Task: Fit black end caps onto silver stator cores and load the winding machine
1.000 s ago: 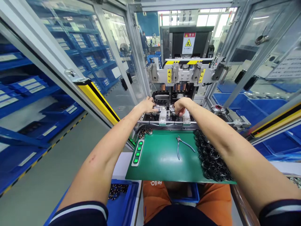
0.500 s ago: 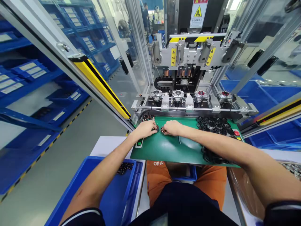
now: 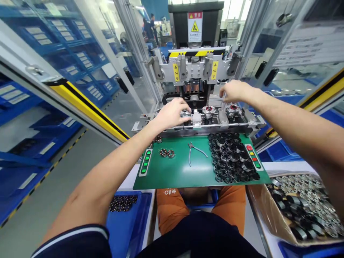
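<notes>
My left hand (image 3: 174, 113) reaches over the second fixture from the left, thumb and fingers apart around the metal round holder (image 3: 185, 113); part of that holder is hidden. My right hand (image 3: 235, 91) is higher up, above the round holder with a red ring (image 3: 233, 109) at the right end. Its fingers are curled downward and pressed together; what is between them, if anything, does not show. Another holder with a red ring (image 3: 209, 109) sits between the hands. Two copper-wound motor cores (image 3: 167, 153) lie side by side on the green mat (image 3: 177, 175).
Blue-handled nippers (image 3: 197, 152) lie open mid-mat, left of many black rings (image 3: 228, 157). Button panels (image 3: 145, 163) flank the mat. The press head (image 3: 195, 66) stands behind the fixtures. A carton (image 3: 285, 229) of metal rings is at right, a blue tray (image 3: 120, 229) at left.
Both hands have left the two motor cores on the mat and moved up to the fixtures, the right one farther right. The view has shifted, and the nippers are now fully uncovered.
</notes>
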Motion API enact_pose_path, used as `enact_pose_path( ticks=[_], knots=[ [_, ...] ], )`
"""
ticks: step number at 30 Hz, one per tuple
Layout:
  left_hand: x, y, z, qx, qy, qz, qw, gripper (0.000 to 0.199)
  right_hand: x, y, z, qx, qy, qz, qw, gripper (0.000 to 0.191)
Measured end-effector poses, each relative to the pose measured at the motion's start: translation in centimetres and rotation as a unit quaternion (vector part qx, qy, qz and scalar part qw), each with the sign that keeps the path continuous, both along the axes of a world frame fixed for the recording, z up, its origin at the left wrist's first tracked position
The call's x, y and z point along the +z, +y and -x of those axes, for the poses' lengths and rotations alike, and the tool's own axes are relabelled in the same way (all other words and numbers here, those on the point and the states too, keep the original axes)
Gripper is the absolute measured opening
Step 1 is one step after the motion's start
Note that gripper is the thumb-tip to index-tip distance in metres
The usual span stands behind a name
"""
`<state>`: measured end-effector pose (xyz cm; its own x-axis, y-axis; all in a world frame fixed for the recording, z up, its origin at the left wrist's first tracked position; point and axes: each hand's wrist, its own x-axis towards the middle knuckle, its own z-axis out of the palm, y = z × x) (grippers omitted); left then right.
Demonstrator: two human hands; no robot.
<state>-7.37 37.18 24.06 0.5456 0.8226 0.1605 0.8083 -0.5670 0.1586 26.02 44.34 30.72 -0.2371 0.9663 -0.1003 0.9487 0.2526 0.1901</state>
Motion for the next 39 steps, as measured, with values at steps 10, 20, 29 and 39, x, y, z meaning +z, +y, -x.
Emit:
enact_pose_path(
  ticks=[10,20,29,39],
  knots=[
    [-3.8,10.6,-15.2,0.012,0.133,-0.007,0.991,0.04,-8.1,1.9,-8.7,-0.14,0.03,0.151,0.978,0.043],
    [-4.8,13.6,-16.8,-0.009,0.206,0.071,0.976,0.046,-8.2,4.4,-8.0,-0.196,0.076,0.24,0.948,0.041],
    [1.3,9.3,-12.5,-0.039,0.078,0.007,0.996,0.045,-2.8,1.3,-9.1,-0.064,0.11,0.101,0.987,0.034],
    [-8.1,-14.5,7.4,0.036,0.062,0.186,0.98,0.012,-20.6,-26.7,2.9,0.218,0.461,0.085,0.856,0.003]
  ],
)
